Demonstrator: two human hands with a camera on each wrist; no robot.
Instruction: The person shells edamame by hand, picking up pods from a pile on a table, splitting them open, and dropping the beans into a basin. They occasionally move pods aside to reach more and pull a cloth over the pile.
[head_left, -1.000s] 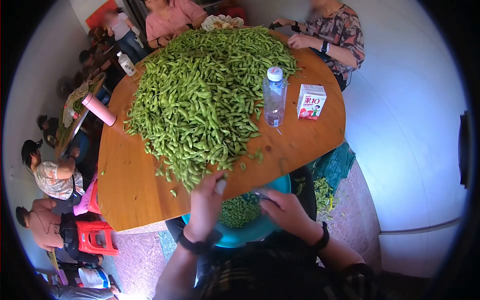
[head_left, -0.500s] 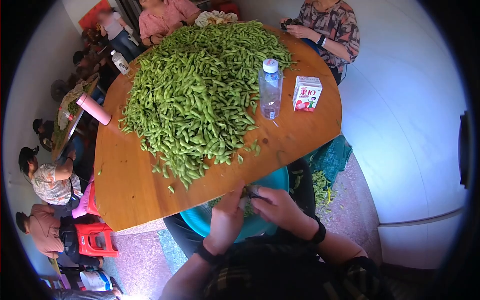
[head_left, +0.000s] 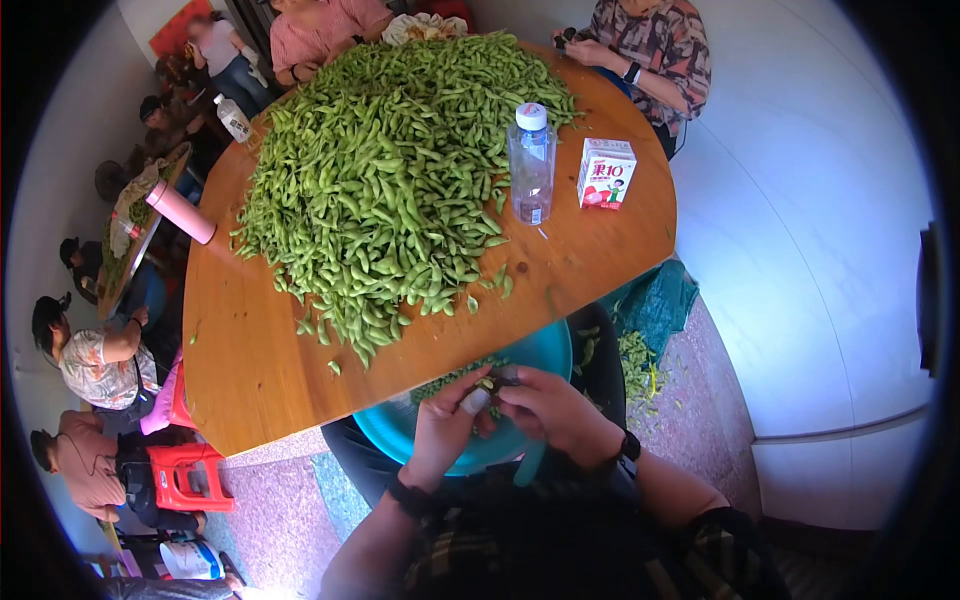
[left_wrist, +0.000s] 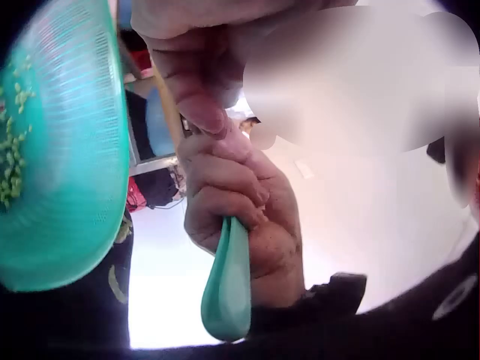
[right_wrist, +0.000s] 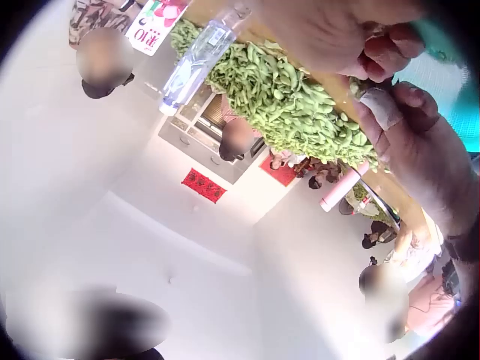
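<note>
Over a teal colander [head_left: 548,350] at lap height, both hands meet. A small green soybean pod [head_left: 486,383] is pinched in the left hand [head_left: 442,428], whose thumb wears a white wrap [right_wrist: 381,109]. The right hand [head_left: 565,415] has its fingertips at the same pod. Curled round a teal-handled tool [left_wrist: 229,289], its lower fingers leave the looped handle end sticking out below; the tool's working end is hidden. Shelled green beans [left_wrist: 12,161] lie inside the colander. A large heap of soybean pods [head_left: 370,200] covers much of the wooden table [head_left: 270,370].
A clear bottle [head_left: 532,170] and a juice carton [head_left: 606,175] stand right of the heap, a pink flask [head_left: 180,212] left. Pods lie on the floor [head_left: 638,375] near a green sack [head_left: 665,305]. Other people sit around this table and another; a red stool [head_left: 190,475] stands lower left.
The left hand has come back from the heap's near edge to the right hand over the colander. The hands now work close together at a pod; the head view has shifted slightly.
</note>
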